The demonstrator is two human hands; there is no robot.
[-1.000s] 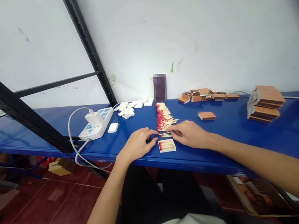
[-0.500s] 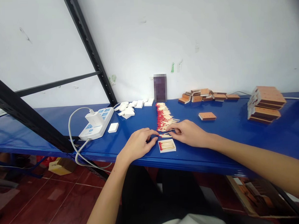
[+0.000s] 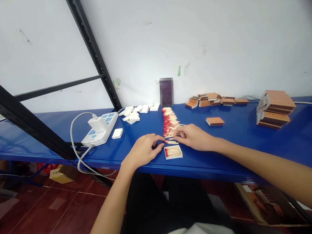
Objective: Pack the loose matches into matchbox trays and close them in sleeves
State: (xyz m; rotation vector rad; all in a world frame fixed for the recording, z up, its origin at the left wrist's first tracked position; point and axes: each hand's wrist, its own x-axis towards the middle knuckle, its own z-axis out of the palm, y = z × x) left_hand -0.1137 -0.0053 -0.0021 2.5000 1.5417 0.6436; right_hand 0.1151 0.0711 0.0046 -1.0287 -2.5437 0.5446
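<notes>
Between my two hands lie a few loose matches [image 3: 171, 142] with red heads pointing left. My left hand [image 3: 146, 150] has its thumb and forefinger closed at the head ends. At the stick ends, my right hand [image 3: 194, 137] pinches with thumb and forefinger, partly hiding them. Just in front is a white matchbox tray [image 3: 182, 156], open at the top and holding a layer of matches, heads to the left. Behind my fingertips a long heap of matches [image 3: 170, 121] stretches back toward the wall.
White trays [image 3: 131, 116] are piled back left, with a single white tray [image 3: 117, 133] nearer. A power strip [image 3: 101, 131] with its cable stands left. Brown matchbox sleeves [image 3: 211, 99], one lone sleeve [image 3: 215, 121] and a stack [image 3: 275, 107] lie right. A black rack post [image 3: 92, 47] rises left.
My right thumb and forefinger have shifted slightly left along the few matches. My left hand keeps its place at the head ends. The view has turned very slightly.
</notes>
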